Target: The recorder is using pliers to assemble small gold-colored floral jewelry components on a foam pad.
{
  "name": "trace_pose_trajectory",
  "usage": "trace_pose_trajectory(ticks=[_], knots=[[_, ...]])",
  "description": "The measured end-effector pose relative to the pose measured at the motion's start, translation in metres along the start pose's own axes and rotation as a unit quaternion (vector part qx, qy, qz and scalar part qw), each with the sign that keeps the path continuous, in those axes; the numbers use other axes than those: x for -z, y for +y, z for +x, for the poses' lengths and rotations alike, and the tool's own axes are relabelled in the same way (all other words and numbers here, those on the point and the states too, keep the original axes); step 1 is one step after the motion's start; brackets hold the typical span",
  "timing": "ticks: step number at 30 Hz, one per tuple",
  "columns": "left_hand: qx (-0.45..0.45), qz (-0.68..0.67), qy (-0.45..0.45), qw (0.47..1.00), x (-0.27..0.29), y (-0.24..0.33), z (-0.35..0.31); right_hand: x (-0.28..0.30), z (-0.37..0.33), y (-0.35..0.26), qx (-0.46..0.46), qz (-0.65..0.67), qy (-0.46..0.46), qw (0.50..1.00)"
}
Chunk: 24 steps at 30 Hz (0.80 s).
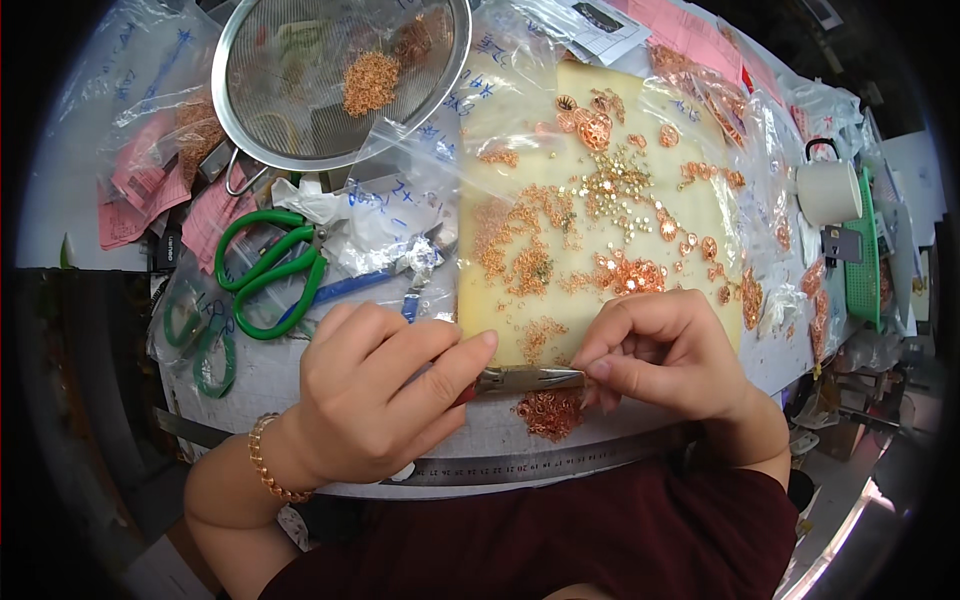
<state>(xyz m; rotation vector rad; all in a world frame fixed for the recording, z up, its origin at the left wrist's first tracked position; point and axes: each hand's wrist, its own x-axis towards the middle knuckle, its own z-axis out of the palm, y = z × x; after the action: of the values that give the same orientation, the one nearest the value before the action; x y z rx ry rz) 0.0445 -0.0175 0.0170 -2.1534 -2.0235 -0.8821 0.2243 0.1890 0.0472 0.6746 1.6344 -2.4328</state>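
Observation:
My left hand (375, 392) is closed around a pair of pliers (518, 379), whose metal jaws point right. At the jaw tips, my right hand (668, 358) pinches something too small to make out between thumb and forefinger. Just below the pliers lies a heap of copper-coloured rings (548, 414). Beyond both hands is a pale yellow mat (482, 325) strewn with rose-gold jewellery parts (632, 274) and small rings (540, 340). Farther up it sits a cluster of pale gold beads or stones (618, 185).
Left of the mat lie green-handled scissors (268, 275) and clear plastic bags (395, 220). A mesh strainer (222, 110) holding small copper-coloured pieces stands at the back left. At right are a white cup (830, 193) and a green basket (862, 260). A steel ruler (520, 466) runs along the near edge.

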Motion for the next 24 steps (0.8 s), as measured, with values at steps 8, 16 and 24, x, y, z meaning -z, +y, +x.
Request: trace_pose_trajectory(ticks=[8, 16, 24], knots=[[-0.014, 0.055, -0.001, 0.998, 0.0, 0.005, 0.0, 0.0, 0.001, -0.001, -0.006, -0.039, 0.011, 0.999], [-0.085, 0.001, -0.08, 0.993, 0.0, 0.006, 0.002, 0.021, -0.015, -0.016, 0.163, -0.582, 0.098, 0.791], [-0.129, 0.038, -0.084, 0.987, 0.0, 0.006, 0.001, 0.012, -0.005, 0.001, 0.197, -0.638, 0.108, 0.736]])
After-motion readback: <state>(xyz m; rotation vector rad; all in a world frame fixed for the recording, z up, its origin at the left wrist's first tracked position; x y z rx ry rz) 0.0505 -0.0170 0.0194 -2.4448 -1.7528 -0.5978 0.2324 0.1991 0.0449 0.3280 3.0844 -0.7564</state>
